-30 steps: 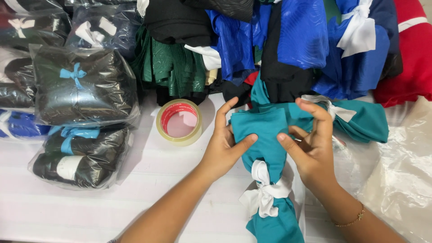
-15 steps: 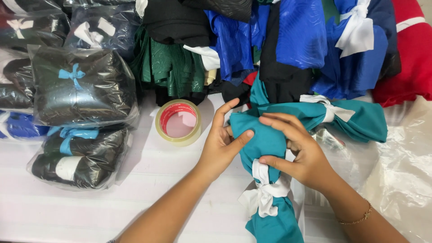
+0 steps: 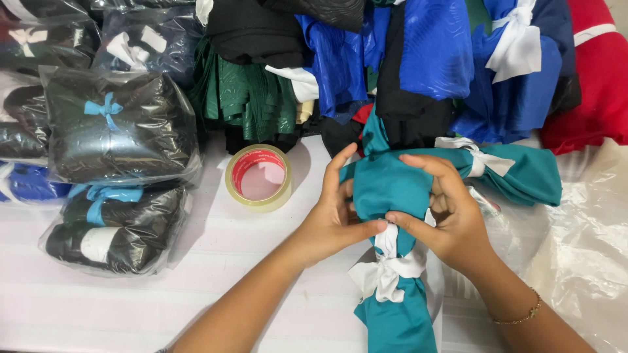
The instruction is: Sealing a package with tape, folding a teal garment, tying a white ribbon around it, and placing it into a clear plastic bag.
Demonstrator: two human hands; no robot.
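Observation:
A teal cloth bundle lies on the white table, tied near its lower end with a white strip knotted in a bow. My left hand grips the bundle's left side, thumb pressing against the cloth just above the white tie. My right hand wraps over the bundle from the right, its fingers curled across the top and its thumb meeting my left thumb. A second teal roll with a white tie lies behind, to the right.
A roll of clear tape sits left of my hands. Bagged dark garments with blue ribbons are stacked at the left. Blue, black, green and red cloth is heaped along the back. Clear plastic sheeting lies at the right.
Both hands have closed in around the teal bundle. My right hand slid over its top and my thumbs came together just above the white tie.

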